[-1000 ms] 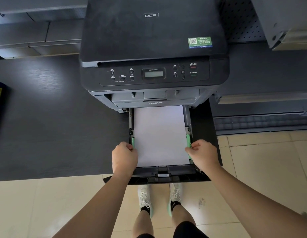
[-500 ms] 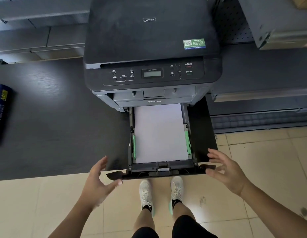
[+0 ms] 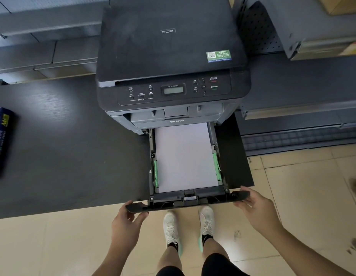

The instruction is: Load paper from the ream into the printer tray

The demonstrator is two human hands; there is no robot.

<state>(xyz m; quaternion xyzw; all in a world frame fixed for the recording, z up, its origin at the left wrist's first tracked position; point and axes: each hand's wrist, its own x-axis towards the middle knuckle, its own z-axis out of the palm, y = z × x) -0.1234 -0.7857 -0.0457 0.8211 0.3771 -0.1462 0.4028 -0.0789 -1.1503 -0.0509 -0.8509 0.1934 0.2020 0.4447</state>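
Note:
A black printer [image 3: 169,56] stands on a dark desk [image 3: 69,152]. Its paper tray [image 3: 193,202] is pulled out over the desk's front edge and holds a flat white paper stack [image 3: 185,156] between green side guides. My left hand [image 3: 126,220] grips the left end of the tray's front panel, thumb on top. My right hand [image 3: 254,208] touches the right end of the front panel with its fingers spread. The blue paper ream [image 3: 1,140] lies at the desk's far left edge, partly cut off.
Grey metal shelving [image 3: 292,114] stands to the right of the printer, with a cardboard box [image 3: 340,5] at the top right. Beige floor tiles [image 3: 312,196] lie below, and my legs and white shoes [image 3: 189,226] stand under the tray.
My hands left the green side guides, drew back open, and now come in at the two ends of the tray's front panel. The view shifted slightly.

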